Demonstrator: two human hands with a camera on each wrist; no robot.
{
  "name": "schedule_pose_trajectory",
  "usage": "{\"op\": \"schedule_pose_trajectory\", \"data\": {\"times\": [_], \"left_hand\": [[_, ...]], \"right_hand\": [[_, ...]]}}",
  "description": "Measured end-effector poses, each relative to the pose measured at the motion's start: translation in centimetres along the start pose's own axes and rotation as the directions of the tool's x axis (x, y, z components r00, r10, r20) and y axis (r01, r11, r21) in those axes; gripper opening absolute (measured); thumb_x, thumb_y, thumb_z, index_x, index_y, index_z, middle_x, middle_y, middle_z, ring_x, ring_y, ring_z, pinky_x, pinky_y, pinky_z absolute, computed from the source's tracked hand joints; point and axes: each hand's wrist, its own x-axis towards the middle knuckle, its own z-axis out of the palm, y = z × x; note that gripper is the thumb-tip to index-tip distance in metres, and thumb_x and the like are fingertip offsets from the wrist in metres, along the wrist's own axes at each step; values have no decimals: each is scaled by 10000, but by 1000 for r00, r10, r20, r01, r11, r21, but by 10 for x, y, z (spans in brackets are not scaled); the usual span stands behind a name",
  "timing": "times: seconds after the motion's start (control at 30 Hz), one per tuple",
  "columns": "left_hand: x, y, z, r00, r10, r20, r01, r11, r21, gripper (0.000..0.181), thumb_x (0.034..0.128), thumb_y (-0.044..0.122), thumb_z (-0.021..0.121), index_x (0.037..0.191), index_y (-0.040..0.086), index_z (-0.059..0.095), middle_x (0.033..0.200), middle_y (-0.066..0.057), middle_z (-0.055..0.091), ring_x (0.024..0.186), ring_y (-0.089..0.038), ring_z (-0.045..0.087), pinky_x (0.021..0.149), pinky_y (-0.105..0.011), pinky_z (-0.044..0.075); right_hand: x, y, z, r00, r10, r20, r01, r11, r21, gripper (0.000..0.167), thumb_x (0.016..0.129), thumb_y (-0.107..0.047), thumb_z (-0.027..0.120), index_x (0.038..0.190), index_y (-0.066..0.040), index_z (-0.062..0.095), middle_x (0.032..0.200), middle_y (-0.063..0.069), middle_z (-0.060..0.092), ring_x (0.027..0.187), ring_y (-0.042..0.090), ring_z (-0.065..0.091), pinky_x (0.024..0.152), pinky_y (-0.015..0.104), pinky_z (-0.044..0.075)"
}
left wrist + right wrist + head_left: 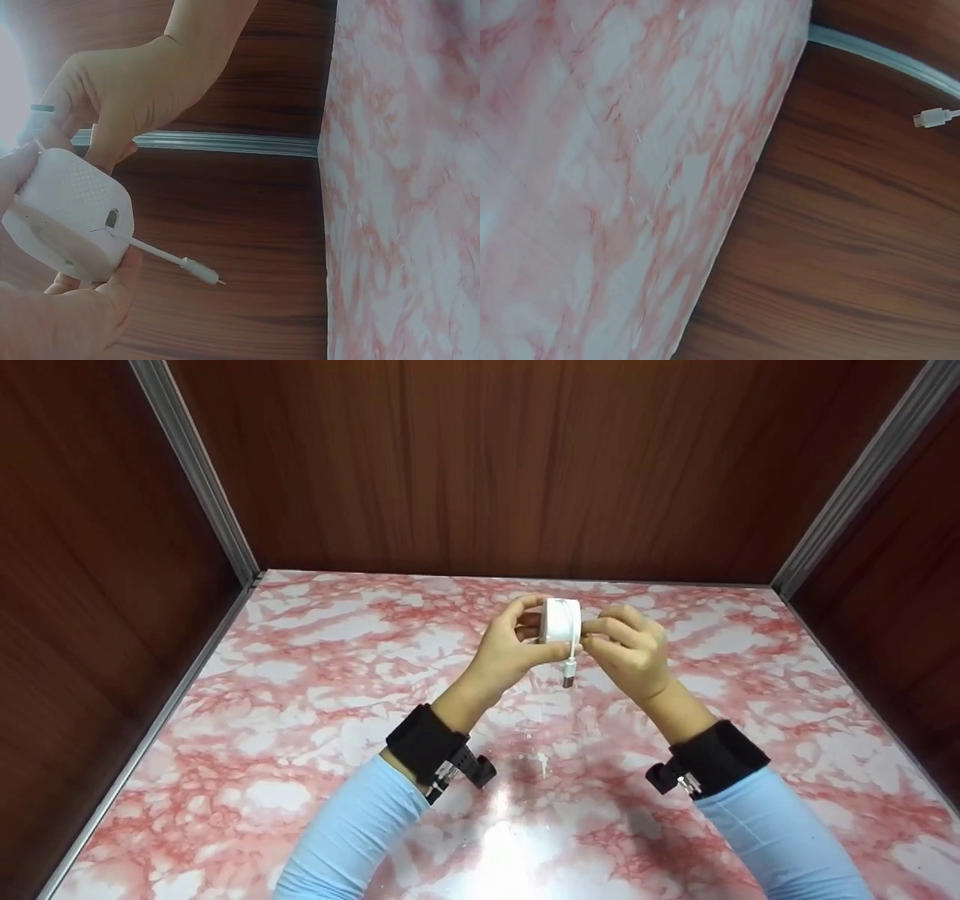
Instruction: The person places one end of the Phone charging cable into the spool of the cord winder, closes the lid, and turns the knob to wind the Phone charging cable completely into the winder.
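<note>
Above the table, my left hand [504, 649] grips a small white rounded block [556, 620], thumb on the near side and fingers behind. The left wrist view shows a textured face and a small dark opening on the block [75, 195]. A thin white cable [574, 630] runs down across it, and its metal-tipped plug [569, 671] hangs free below. Close on the block's right side, my right hand [630, 649] has curled fingers and seems to pinch the cable; the fingers mostly hide that spot. In the right wrist view only the hanging plug [932, 117] appears, no hand.
The table [300, 720] has a red-and-white marbled top. Dark wood-grain panels [480, 472] stand at the back and both sides, joined by metal corner strips [202, 472]. Black bands with small cameras circle both wrists. Bright glare lies on the near table surface.
</note>
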Motion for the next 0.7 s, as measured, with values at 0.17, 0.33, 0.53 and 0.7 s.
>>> {"op": "schedule_pose_trajectory", "data": {"times": [0.17, 0.33, 0.53, 0.7], "left_hand": [[1, -3, -2, 1000, -3, -24, 3, 1000, 12, 661, 745, 48, 767, 1338, 39, 476, 1194, -156, 560, 1060, -238, 582, 856, -300, 535], [2, -3, -3, 999, 0, -45, 1, 1000, 8, 648, 742, 33, 766, 1326, 40, 484, 1189, -157, 567, 1056, -240, 590, 848, -297, 535], [2, -1, -3, 999, -8, -43, 9, 1000, 25, 668, 742, 52, 780, 1339, 55, 479, 1219, -159, 561, 1100, -260, 585, 877, -318, 535], [2, -2, -4, 999, -24, -48, 26, 999, 44, 672, 740, 71, 790, 1337, 65, 481, 1214, -154, 563, 1097, -258, 577, 879, -318, 531]], "right_hand": [[9, 0, -16, 791, 449, 416, -578, 771, 267, 93, 786, 107, 688, 802, 26, 647, 825, 64, 677, 713, 146, 588, 592, 193, 479], [29, 3, -30, 136, 624, 770, -972, -67, 226, 52, 968, -50, 550, 992, -8, 570, 838, 16, 617, 685, 80, 564, 564, 176, 483], [43, -5, -27, -156, 532, 832, -947, -321, 28, 116, 1008, -130, 483, 943, -74, 560, 739, -22, 566, 642, 52, 536, 566, 161, 456], [42, -9, -22, -92, 650, 754, -988, -152, 11, 58, 957, -44, 541, 955, -37, 598, 732, -74, 607, 654, 38, 556, 561, 160, 465]]}}
